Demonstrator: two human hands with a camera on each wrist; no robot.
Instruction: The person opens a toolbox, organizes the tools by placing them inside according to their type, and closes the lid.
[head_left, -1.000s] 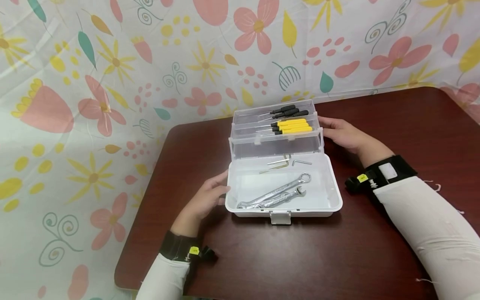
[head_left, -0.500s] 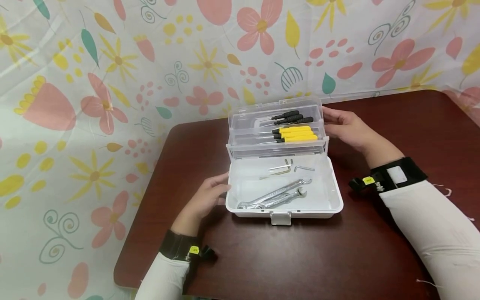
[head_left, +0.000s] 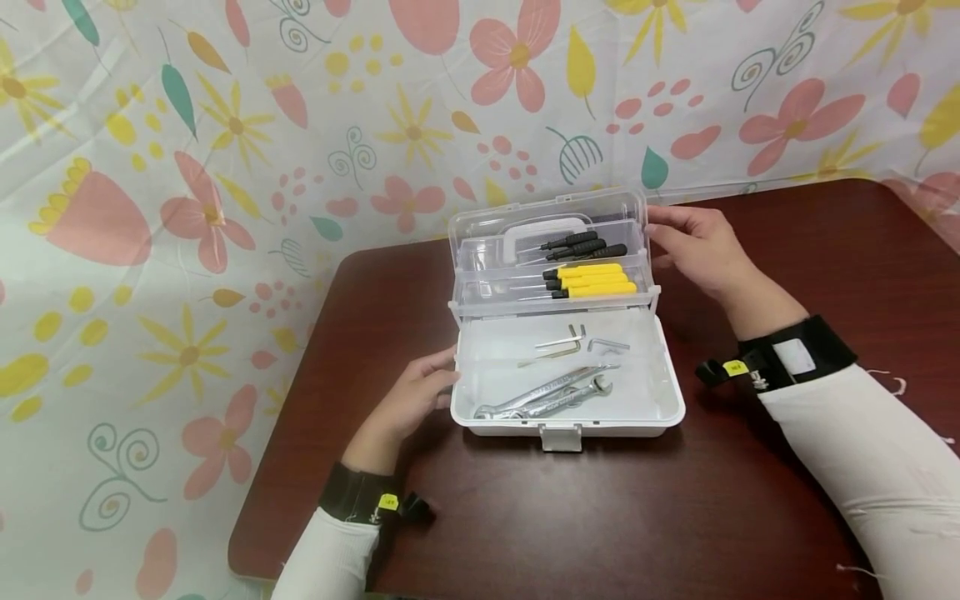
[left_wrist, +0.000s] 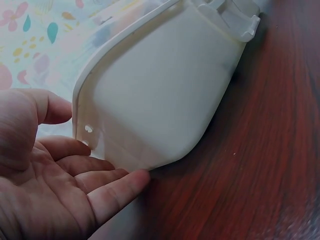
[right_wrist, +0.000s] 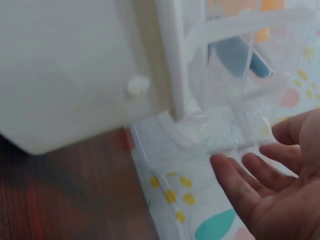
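Observation:
A white toolbox stands on the table, its clear lid raised at the back. Two clear trays hang between lid and base, one with black-handled screwdrivers, one with yellow-handled screwdrivers. Wrenches and hex keys lie inside the base. At the left end, my left hand grips the base, thumb at the rim and fingers along the outer wall. My right hand holds the lid's right edge between thumb and fingers, palm toward the box in the right wrist view.
The dark red-brown table extends around the toolbox. Behind it hangs a flower-printed curtain, close to the table's back edge. A latch juts from the box front. The white handle shows through the lid.
My right hand has lifted the lid, which stands more upright, and the trays have come lower and forward over the base. The left hand keeps its place at the base.

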